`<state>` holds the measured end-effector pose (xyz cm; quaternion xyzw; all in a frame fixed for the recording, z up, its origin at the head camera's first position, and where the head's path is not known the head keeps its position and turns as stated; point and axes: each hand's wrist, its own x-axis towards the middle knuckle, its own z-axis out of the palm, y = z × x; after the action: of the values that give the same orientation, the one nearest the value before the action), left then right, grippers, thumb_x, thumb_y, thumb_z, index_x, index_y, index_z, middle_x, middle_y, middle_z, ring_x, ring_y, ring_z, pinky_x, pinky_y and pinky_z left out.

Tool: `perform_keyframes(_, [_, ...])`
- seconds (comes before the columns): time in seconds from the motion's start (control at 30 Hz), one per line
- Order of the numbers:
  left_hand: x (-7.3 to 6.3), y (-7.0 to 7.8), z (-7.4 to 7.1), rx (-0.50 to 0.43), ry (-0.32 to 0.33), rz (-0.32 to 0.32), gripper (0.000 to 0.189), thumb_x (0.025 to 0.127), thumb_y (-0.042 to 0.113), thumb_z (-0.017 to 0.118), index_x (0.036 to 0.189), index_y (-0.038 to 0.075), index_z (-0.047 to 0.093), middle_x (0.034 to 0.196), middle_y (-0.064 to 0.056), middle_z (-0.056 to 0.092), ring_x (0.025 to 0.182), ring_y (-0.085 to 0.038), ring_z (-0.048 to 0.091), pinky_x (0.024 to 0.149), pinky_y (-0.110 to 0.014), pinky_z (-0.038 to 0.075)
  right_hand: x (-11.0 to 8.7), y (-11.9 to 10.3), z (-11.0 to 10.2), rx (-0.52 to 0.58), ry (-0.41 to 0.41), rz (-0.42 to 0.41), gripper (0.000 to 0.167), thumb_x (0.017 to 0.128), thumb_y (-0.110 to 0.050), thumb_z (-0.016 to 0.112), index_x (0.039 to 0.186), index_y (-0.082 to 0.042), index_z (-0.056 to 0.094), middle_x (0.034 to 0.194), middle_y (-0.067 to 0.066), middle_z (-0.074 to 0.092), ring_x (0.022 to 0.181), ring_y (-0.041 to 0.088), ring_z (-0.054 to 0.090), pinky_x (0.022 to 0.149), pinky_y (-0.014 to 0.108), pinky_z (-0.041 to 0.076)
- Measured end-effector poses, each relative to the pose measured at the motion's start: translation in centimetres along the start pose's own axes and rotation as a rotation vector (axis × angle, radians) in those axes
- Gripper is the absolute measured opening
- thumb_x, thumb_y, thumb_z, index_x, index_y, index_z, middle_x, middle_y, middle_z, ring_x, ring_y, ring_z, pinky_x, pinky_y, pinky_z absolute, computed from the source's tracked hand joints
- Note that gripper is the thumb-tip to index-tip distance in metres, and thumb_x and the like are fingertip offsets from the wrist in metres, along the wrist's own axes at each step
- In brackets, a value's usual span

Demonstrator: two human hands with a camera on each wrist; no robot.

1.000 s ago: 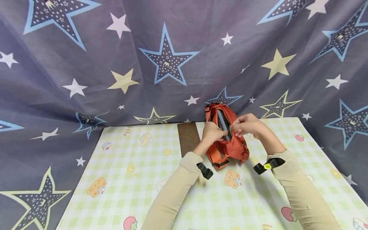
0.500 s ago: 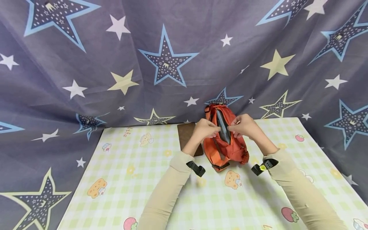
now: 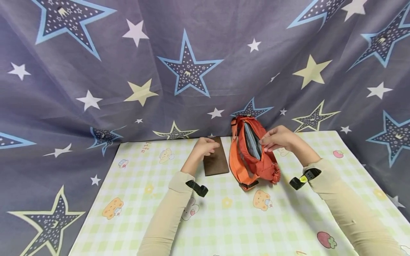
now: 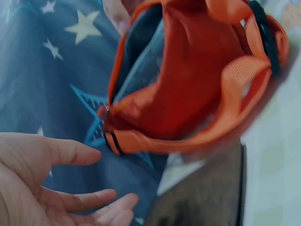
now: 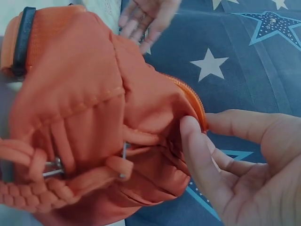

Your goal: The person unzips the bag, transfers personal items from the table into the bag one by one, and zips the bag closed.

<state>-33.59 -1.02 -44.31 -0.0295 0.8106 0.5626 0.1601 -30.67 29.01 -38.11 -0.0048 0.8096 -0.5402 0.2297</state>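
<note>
An orange-red zippered bag (image 3: 267, 167) with straps sits at the back of the table, its top unzipped and a grey-blue lining showing. My right hand (image 3: 278, 138) pinches the right edge of the opening between thumb and fingers, as the right wrist view (image 5: 244, 160) also shows. Left of the bag, a dark brown flat notebook-like thing (image 3: 216, 161) lies on the table. Over its upper left part hovers my left hand (image 3: 204, 147), holding nothing. In the left wrist view its fingers (image 4: 75, 153) are loosely extended, apart from both the bag and the brown thing.
A pale green checked cloth (image 3: 144, 220) with cartoon prints covers the table. Behind it hangs a dark star-patterned curtain (image 3: 205, 46), close to the bag's back. An orange strap with a black buckle (image 3: 249, 185) lies at the bag's front.
My left hand has let go of the bag's left edge and moved left, over the brown thing. My right hand stays at the opening's right edge.
</note>
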Motion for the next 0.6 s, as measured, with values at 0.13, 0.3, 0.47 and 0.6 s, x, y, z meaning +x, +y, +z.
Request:
perform_keyframes(0.13, [0.5,-1.3,-0.5,0.035,0.045,-0.051,0.016,0.092,0.016,0.068,0.087,0.003,0.060,0.080,-0.005,0.062,0.074,-0.021,0.063,0.085,-0.040,0.056,0.0,-0.2,-0.3,0.002,-0.018,0.012,0.032,0.095,-0.006,0.068,0.117,0.016,0.064,0.074,0.002,0.075,0.066,0.009,0.071,0.069,0.024,0.062])
perform_keyframes(0.3, [1.1,-2.3,-0.5,0.043,0.068,-0.101,0.037,0.090,0.013,0.067,0.067,0.014,0.037,0.058,0.005,0.035,0.052,-0.010,0.032,0.066,-0.036,0.042,0.0,-0.6,-0.3,-0.020,-0.034,0.017,0.030,0.095,-0.006,0.069,0.115,0.016,0.065,0.073,0.003,0.075,0.066,0.011,0.072,0.068,0.025,0.062])
perform_keyframes(0.47, [1.5,-2.9,-0.3,0.045,0.078,-0.151,0.046,0.089,0.012,0.067,0.128,-0.008,0.050,0.119,-0.017,0.052,0.072,-0.017,0.044,0.072,-0.033,0.045,0.0,-1.0,-0.3,-0.046,-0.037,0.032,0.030,0.095,-0.005,0.069,0.115,0.017,0.064,0.072,0.003,0.074,0.066,0.011,0.072,0.068,0.025,0.062])
perform_keyframes(0.6, [1.9,-3.3,0.0,0.148,0.134,-0.177,0.066,0.084,0.014,0.069,0.141,-0.010,0.046,0.155,-0.036,0.027,0.105,-0.033,0.051,0.080,-0.033,0.048,0.1,-1.3,-0.3,-0.066,-0.035,0.042,0.027,0.095,-0.005,0.070,0.112,0.015,0.064,0.073,0.002,0.074,0.067,0.011,0.072,0.072,0.028,0.063])
